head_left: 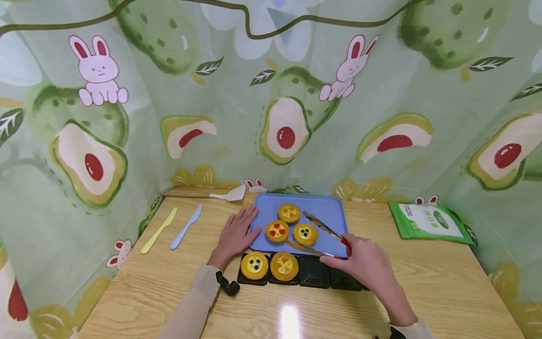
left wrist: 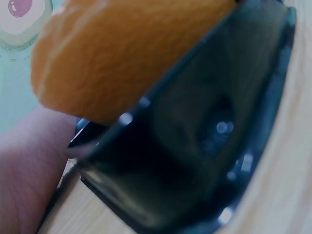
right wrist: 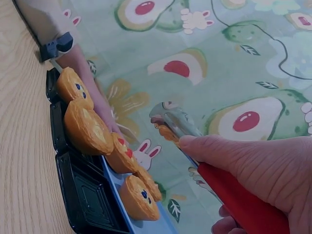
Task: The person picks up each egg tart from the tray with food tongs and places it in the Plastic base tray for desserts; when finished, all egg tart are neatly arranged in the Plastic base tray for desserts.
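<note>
Tongs (head_left: 320,238), red-handled and spread open, lie in the grip of the right hand (head_left: 364,263), their tips on either side of the near-right tart (head_left: 305,233) on the blue tray (head_left: 330,209). The left hand (head_left: 235,235) rests flat, fingers straight, on the tray's left edge.

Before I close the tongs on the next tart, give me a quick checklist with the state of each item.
1. Right hand grips the tongs: ok.
2. Tongs open, nothing between their arms: ok.
3. Tongs lined up on the dark-dotted tart: cannot tell; one arm lies beside it, the other further right.
4. Left hand flat at the tray edge, steadying it: ok.
5. Free black cup waiting: ok; two of four are filled.
6. Three tarts left on the tray, upright: ok.
</note>
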Action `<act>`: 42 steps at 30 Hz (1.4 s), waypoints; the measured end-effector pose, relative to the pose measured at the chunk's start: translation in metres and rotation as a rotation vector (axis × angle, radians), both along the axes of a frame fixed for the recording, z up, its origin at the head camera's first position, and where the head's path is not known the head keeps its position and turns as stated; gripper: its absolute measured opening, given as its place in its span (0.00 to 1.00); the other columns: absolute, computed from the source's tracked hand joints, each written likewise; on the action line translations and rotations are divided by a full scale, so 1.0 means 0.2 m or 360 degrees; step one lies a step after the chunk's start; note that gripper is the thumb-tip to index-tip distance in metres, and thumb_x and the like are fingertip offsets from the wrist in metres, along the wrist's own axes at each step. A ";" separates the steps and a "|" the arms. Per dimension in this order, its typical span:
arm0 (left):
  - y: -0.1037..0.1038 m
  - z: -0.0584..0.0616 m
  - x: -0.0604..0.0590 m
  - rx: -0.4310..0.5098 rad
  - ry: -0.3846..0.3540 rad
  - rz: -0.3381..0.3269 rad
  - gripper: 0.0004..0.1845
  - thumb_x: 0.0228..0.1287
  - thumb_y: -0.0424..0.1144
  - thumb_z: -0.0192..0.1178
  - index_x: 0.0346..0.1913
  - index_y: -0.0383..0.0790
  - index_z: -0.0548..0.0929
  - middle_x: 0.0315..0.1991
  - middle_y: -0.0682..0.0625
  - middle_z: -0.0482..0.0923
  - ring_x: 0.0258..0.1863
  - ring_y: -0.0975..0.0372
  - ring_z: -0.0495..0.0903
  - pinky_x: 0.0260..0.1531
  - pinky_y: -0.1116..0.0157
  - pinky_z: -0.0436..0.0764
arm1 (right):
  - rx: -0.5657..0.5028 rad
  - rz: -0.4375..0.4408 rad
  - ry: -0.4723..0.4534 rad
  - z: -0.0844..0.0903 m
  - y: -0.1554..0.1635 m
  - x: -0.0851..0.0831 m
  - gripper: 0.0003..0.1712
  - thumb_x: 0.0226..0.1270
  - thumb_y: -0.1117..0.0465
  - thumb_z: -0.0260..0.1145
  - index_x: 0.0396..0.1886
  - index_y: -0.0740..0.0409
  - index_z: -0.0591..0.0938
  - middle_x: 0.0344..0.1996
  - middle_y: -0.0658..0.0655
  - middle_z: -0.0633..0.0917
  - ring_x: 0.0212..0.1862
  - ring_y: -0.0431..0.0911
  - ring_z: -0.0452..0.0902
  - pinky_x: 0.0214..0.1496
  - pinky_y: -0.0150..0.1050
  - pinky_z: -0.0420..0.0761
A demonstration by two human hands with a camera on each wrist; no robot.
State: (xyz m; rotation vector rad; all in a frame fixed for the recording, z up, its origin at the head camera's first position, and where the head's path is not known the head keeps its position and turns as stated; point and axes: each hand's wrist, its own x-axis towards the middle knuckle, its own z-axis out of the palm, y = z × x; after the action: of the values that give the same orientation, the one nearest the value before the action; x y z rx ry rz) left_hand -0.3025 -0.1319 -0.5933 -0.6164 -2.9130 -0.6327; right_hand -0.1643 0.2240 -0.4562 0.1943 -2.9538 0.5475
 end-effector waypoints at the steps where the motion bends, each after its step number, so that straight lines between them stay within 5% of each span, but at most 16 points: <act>1: 0.00 0.00 0.00 0.0002 0.0005 0.0000 0.38 0.80 0.65 0.42 0.85 0.54 0.56 0.85 0.56 0.49 0.84 0.51 0.48 0.80 0.43 0.47 | -0.0003 -0.0001 0.0003 0.00 0.00 0.00 0.38 0.49 0.24 0.76 0.30 0.52 0.78 0.17 0.47 0.72 0.20 0.42 0.66 0.19 0.38 0.62; 20: 0.00 0.01 0.00 -0.0003 0.0022 0.0009 0.37 0.81 0.64 0.42 0.84 0.52 0.57 0.84 0.54 0.52 0.84 0.50 0.50 0.80 0.43 0.48 | -0.0012 -0.0034 -0.0019 -0.04 0.02 -0.03 0.40 0.52 0.21 0.72 0.31 0.54 0.78 0.19 0.47 0.73 0.19 0.43 0.66 0.18 0.39 0.61; 35: 0.00 -0.01 -0.01 -0.0017 -0.0025 0.0012 0.38 0.80 0.66 0.40 0.85 0.54 0.54 0.85 0.57 0.48 0.84 0.52 0.46 0.80 0.44 0.46 | 0.0069 -0.0016 0.0043 -0.19 0.04 -0.09 0.37 0.54 0.26 0.75 0.31 0.55 0.78 0.17 0.48 0.70 0.18 0.43 0.64 0.16 0.38 0.60; 42: 0.00 -0.01 -0.01 -0.0053 -0.0063 0.0018 0.38 0.80 0.67 0.38 0.85 0.56 0.52 0.85 0.59 0.45 0.85 0.55 0.43 0.81 0.46 0.44 | 0.0160 -0.0028 0.0034 -0.24 0.02 -0.10 0.39 0.53 0.28 0.76 0.39 0.59 0.81 0.16 0.51 0.70 0.17 0.44 0.64 0.15 0.38 0.60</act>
State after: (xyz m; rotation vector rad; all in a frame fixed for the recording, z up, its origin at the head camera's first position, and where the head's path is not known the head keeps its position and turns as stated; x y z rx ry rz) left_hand -0.3049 -0.1323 -0.5955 -0.5977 -2.9673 -0.6036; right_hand -0.1839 0.2289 -0.5050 0.1833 -2.9611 0.3926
